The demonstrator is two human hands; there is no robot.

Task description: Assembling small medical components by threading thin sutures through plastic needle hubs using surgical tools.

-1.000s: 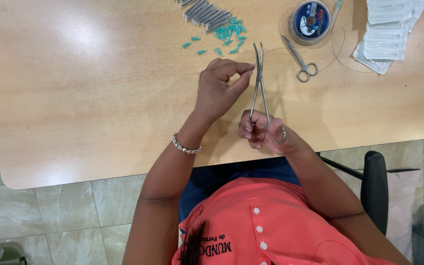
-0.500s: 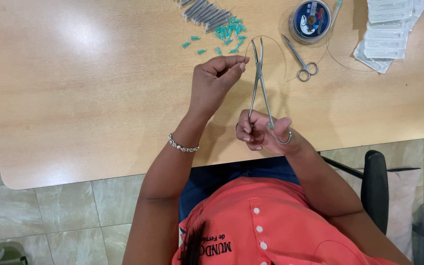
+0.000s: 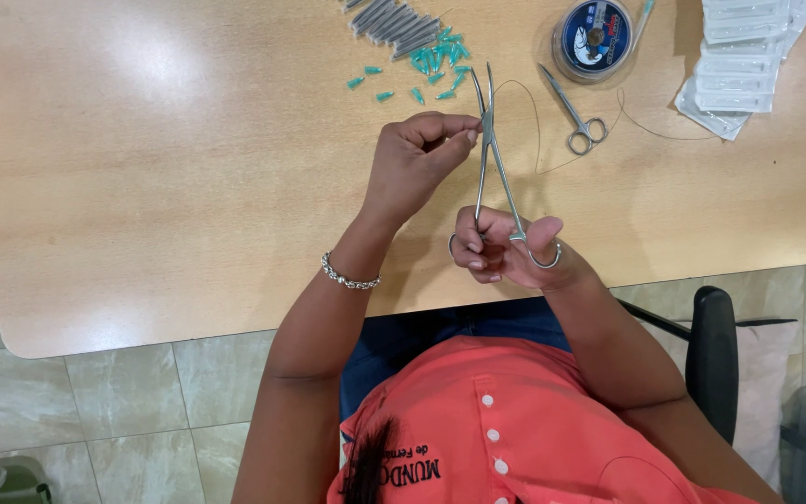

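- The right hand point(image 3: 506, 250) sits just past the tabletop's point(image 3: 142, 205) near edge, closed on the ring handles of a steel needle holder point(image 3: 492, 159); the thumb goes through one ring and curled fingers fill the other.
- The needle holder slants up and away from that hand, toward the far edge, with its slim tips opened a little.
- The left hand point(image 3: 417, 159) is beside the tool's upper part, fingers bent and thumb and forefinger pinched together right against the tips; what they pinch is too small to make out.
- A beaded silver bracelet point(image 3: 350, 275) circles the left wrist, over the near part of the tabletop.
- A thin thread point(image 3: 535, 121) loops from the tool's tips out to the right and curves back down across the wood.
- Beyond it, toward the far edge, small scissors point(image 3: 576, 117) lie flat, handles toward the near side.
- A round spool of line point(image 3: 594, 37) with a blue label rests at the far edge, just past the scissors.
- Left of the spool, small teal caps point(image 3: 426, 70) are scattered, with a row of grey tubes point(image 3: 394, 19) behind them, touching the far edge.
- In the far right corner lies a stack of clear sealed packets point(image 3: 739, 56).
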